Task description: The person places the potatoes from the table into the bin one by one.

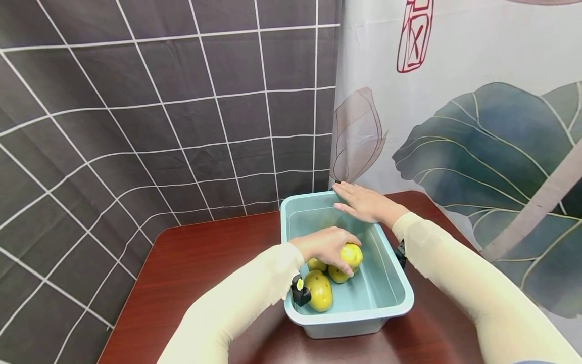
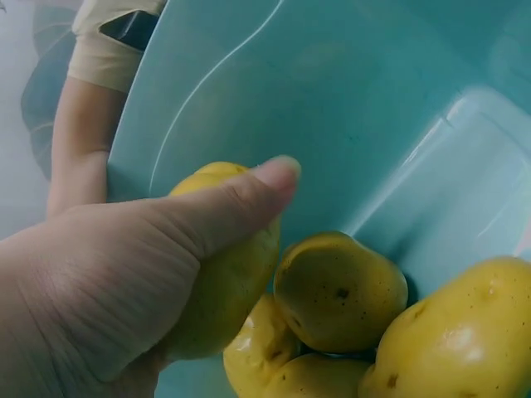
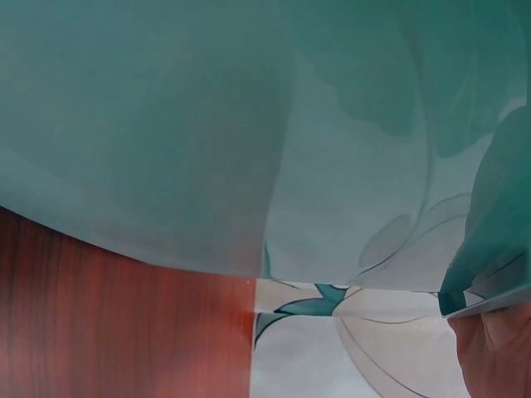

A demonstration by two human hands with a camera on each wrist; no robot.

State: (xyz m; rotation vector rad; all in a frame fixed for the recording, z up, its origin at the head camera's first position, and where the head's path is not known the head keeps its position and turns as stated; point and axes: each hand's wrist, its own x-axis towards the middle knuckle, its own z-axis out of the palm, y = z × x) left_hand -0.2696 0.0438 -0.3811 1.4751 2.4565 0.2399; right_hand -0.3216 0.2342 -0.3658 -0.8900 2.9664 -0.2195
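A light blue plastic basin (image 1: 347, 319) stands on the table, with several yellow, dark-spotted potatoes (image 1: 320, 291) grouped on its left side. My left hand (image 1: 325, 243) reaches inside and grips one potato (image 1: 351, 254), held over the others. In the left wrist view the thumb lies across this potato (image 2: 224, 286), and the loose potatoes (image 2: 342, 290) sit just beside and below it. My right hand (image 1: 364, 202) rests on the basin's far right corner, its fingers extended along the rim. The right wrist view shows mostly the basin's outer wall (image 3: 166, 149) and part of that hand (image 3: 494, 352).
The basin sits on a reddish-brown wooden table (image 1: 191, 273). Behind it hangs a dark grey cloth with a white grid (image 1: 236, 121). A white curtain with leaf prints (image 1: 482, 151) hangs at the right, close to the table edge.
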